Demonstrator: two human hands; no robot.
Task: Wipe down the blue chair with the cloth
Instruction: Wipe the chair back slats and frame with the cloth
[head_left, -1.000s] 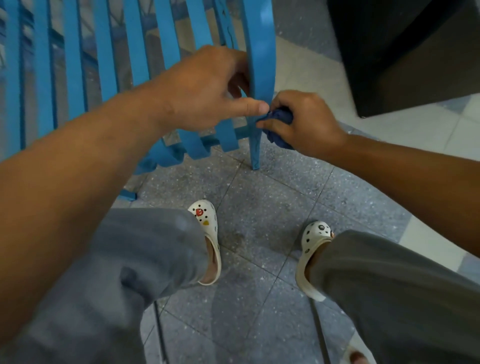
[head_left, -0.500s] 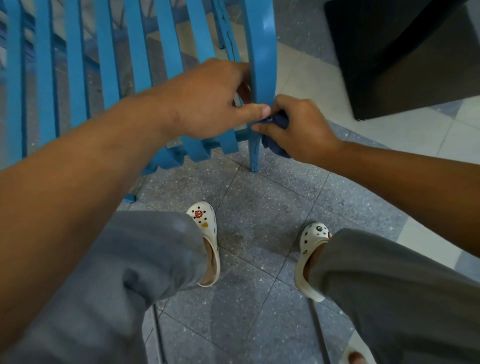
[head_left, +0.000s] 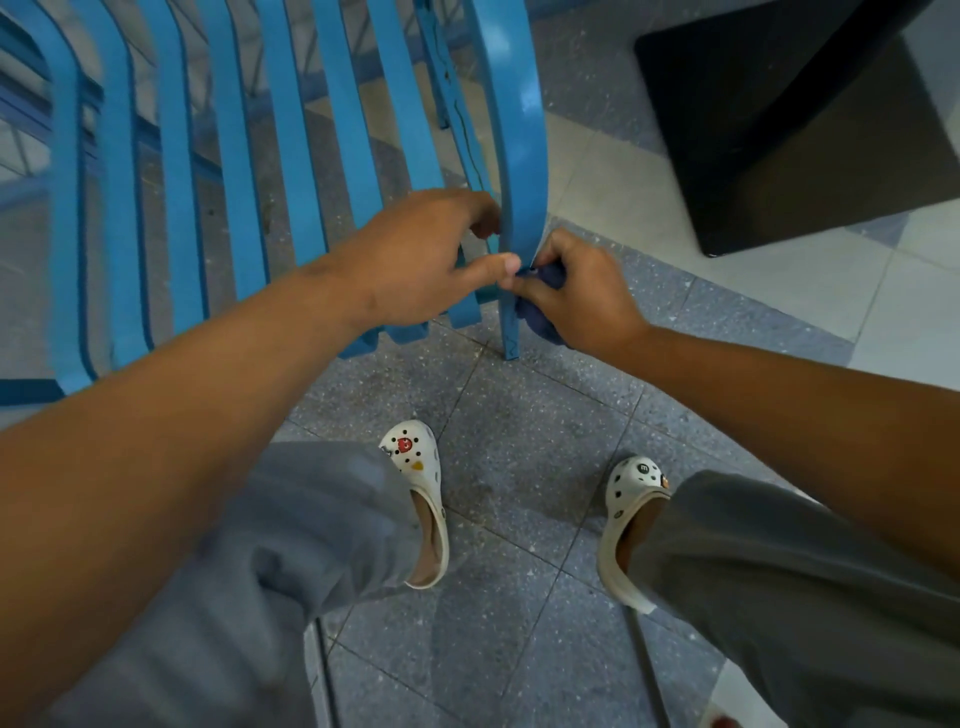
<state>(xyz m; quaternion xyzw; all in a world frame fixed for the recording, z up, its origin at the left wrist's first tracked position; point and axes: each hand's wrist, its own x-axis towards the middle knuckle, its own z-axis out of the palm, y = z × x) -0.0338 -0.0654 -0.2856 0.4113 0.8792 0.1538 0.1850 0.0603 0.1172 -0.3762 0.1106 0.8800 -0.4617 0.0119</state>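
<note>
The floor (head_left: 519, 467) is speckled grey tile, with paler tiles toward the right edge, where one dark box (head_left: 789, 119) stands. One blue chair (head_left: 291, 156) of curved slats stands at the upper left. The left hand (head_left: 421, 260) curls round its outer slat. The right hand (head_left: 582, 291) grips one dark cloth (head_left: 540, 317) against that slat's lower end. Two white clogs (head_left: 421, 493) stand below.

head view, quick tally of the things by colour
Blue: 2, the blue chair and the dark blue cloth gripped by the right hand beside the left hand.
White: 2, the clogs.
Black: 1, the box on the floor.
Total: 5
</note>
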